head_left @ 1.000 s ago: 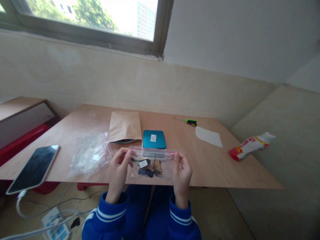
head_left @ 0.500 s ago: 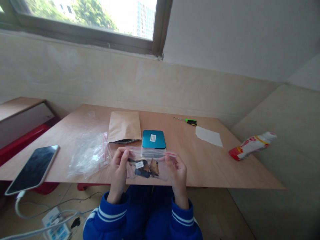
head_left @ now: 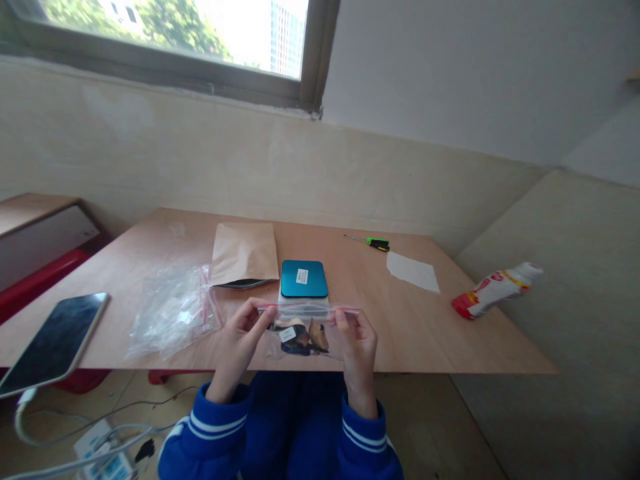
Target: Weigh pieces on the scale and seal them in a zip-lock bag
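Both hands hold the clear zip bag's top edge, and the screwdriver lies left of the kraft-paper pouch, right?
No: the head view shows the screwdriver lying right of the kraft-paper pouch. The left hand and right hand do hold the clear zip bag by its top edge.

The wooden table (head_left: 440,337) carried a blue case (head_left: 304,280); left of it were a kraft-paper pouch (head_left: 244,255), clear zip-lock bags (head_left: 170,311) and a smartphone (head_left: 56,341), right of it a screwdriver (head_left: 377,244), white paper (head_left: 413,272) and a drink bottle (head_left: 495,291).
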Demonstrator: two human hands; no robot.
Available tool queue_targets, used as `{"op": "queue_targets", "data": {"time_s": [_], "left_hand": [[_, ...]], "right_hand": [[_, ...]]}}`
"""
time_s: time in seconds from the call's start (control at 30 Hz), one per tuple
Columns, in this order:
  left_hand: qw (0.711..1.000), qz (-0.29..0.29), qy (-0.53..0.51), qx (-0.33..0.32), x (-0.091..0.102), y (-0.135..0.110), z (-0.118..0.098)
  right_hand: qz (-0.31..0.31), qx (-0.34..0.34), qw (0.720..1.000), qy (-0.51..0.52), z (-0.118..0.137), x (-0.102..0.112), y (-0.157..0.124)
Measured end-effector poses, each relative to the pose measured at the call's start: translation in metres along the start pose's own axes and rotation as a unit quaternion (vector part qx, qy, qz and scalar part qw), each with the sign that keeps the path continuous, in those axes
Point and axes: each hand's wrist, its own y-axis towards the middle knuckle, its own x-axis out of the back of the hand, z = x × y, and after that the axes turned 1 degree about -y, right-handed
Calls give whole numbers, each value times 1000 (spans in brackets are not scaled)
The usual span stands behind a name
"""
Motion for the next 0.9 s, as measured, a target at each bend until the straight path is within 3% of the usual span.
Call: {"op": "queue_targets", "data": {"time_s": [0.23,0.37,0.57,0.9], "left_hand": [[996,-40,71,-44,5,-2,6],[996,-55,60,-46,2,-5,2],[998,-38,36,-37,-7,-7,-3],[999,27,-16,-14,-11,-5,-2]], "right_hand": [[-20,54,998,-10,-4,-2,1],[-2,47,999,4,-3,-5,1],[49,18,998,23,-1,-3,0],[-8,-16,999,48,0,-12,0]]}}
